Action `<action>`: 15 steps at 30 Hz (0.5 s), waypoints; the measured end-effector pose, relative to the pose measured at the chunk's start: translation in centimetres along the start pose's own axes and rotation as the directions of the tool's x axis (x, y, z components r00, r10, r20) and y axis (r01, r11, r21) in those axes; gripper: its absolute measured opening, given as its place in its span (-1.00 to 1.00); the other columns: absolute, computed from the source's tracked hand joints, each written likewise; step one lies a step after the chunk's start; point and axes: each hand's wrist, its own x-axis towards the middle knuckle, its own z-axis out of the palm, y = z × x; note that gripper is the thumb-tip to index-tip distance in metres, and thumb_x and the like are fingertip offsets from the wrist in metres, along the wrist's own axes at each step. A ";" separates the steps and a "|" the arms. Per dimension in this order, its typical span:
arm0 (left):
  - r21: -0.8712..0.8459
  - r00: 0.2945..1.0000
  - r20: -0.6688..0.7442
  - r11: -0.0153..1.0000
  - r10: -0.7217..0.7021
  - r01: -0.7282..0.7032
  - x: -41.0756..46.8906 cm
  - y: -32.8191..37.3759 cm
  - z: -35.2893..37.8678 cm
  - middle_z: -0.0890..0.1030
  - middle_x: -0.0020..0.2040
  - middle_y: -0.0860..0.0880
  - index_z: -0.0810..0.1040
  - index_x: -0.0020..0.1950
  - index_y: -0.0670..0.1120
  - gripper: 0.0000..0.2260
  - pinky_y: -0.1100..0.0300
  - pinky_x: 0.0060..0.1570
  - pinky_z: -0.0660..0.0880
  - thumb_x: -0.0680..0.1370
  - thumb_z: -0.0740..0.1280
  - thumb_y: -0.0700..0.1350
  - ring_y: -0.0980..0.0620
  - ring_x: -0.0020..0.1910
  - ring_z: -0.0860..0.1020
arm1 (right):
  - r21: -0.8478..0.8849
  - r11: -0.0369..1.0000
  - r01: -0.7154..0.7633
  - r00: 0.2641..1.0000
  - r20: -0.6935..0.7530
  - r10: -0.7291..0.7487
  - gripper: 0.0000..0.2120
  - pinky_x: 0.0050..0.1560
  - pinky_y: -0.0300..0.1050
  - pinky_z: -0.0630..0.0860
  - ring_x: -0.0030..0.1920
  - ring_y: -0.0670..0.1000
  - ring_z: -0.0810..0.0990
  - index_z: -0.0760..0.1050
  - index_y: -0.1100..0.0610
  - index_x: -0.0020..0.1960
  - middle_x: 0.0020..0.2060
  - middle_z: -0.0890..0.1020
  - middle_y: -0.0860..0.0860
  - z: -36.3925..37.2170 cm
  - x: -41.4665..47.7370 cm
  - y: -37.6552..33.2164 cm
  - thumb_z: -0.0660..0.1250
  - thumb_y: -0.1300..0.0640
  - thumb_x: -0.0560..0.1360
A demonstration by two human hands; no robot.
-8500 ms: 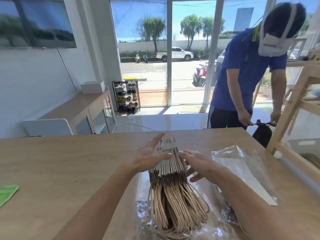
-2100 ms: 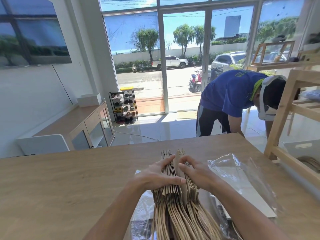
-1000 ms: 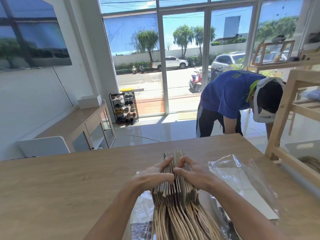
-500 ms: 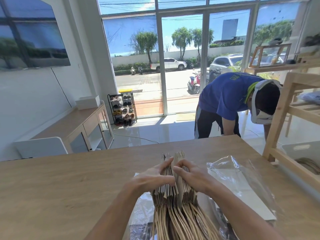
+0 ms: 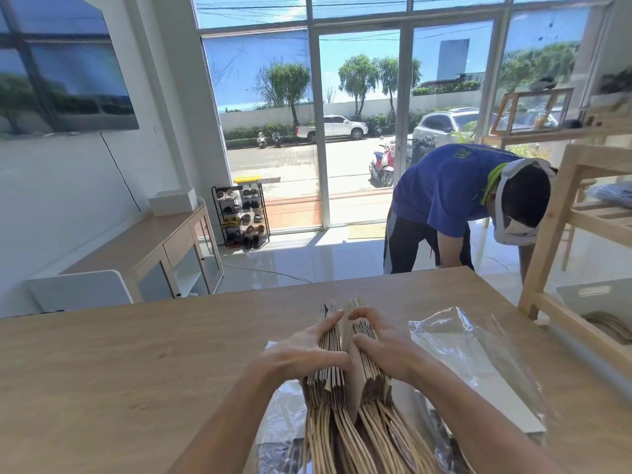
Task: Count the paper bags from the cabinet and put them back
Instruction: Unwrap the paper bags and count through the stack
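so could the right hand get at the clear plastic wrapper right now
Probably yes: the wrapper lies just beside the right hand with nothing between, though that hand is busy holding the paper bags.

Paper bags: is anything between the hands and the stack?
Nothing visible. Left hand and right hand each grip part of the paper bags directly; the plastic wrap lies under and beside them.

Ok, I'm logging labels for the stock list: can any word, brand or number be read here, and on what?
No text here can be read.
Green print on the back of the blue shirt: too blurred to read.
Folded edges of the paper bags: no print shows.
The white car outside: any plate is too small to read.
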 end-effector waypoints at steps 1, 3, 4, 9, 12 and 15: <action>0.008 1.000 0.000 1.000 -0.002 0.002 0.0 0.0 0.0 0.08 0.59 0.07 0.01 0.49 0.42 -0.09 -0.06 0.44 0.22 0.24 0.42 0.22 -0.06 0.51 0.16 | -0.009 1.000 0.005 1.000 0.007 -0.005 -0.76 0.12 -0.05 0.42 0.12 0.04 0.49 0.40 -0.23 0.14 0.18 0.50 0.02 -0.1 0.0 0.0 0.19 0.05 0.53; 0.015 1.000 -0.006 1.000 -0.008 0.008 0.0 0.0 0.0 0.09 0.59 0.06 0.01 0.49 0.41 -0.05 -0.05 0.45 0.22 0.20 0.44 0.29 -0.06 0.51 0.16 | -0.024 1.000 0.009 1.000 0.013 -0.008 -0.82 0.16 -0.04 0.41 0.10 0.02 0.48 0.45 -0.21 0.03 0.15 0.52 0.04 -0.1 0.1 0.0 0.18 0.06 0.55; 0.019 1.000 -0.008 1.000 -0.011 0.011 0.0 0.0 0.0 0.09 0.59 0.06 0.01 0.50 0.40 -0.02 -0.04 0.44 0.22 0.18 0.45 0.33 -0.06 0.52 0.16 | -0.028 1.000 0.006 1.000 0.013 -0.006 -0.85 0.19 -0.03 0.40 0.11 0.03 0.48 0.46 -0.19 -0.01 0.14 0.53 0.05 -0.1 0.1 0.1 0.19 0.05 0.56; 0.054 1.000 0.000 0.998 -0.019 0.019 0.2 -0.3 0.1 0.04 0.60 0.08 -0.02 0.50 0.41 0.10 -0.11 0.47 0.19 0.08 0.48 0.45 -0.08 0.54 0.11 | -0.043 0.999 -0.010 1.000 -0.006 0.010 -0.81 0.10 -0.05 0.43 0.13 0.02 0.48 0.45 -0.13 -0.09 0.11 0.53 0.03 0.1 0.3 0.0 0.29 -0.23 0.47; 0.058 1.000 0.010 0.998 -0.018 0.018 0.3 -0.4 0.1 0.03 0.60 0.08 -0.04 0.50 0.40 0.12 -0.12 0.47 0.18 0.07 0.49 0.45 -0.08 0.55 0.11 | -0.075 0.997 -0.033 0.999 -0.010 0.032 -0.74 -0.16 -0.15 0.45 0.06 0.01 0.50 0.44 -0.10 -0.09 0.08 0.53 0.01 -0.1 0.2 -0.5 0.35 -0.26 0.42; 0.060 1.000 0.011 0.998 -0.015 0.015 0.2 -0.3 0.2 0.05 0.60 0.08 -0.05 0.50 0.40 0.12 -0.10 0.47 0.19 0.08 0.51 0.43 -0.08 0.54 0.11 | -0.058 0.998 -0.033 0.999 0.012 0.034 -0.74 -0.22 -0.18 0.43 0.06 0.03 0.49 0.42 -0.10 -0.08 0.08 0.52 0.02 -0.1 0.1 -0.7 0.38 -0.24 0.40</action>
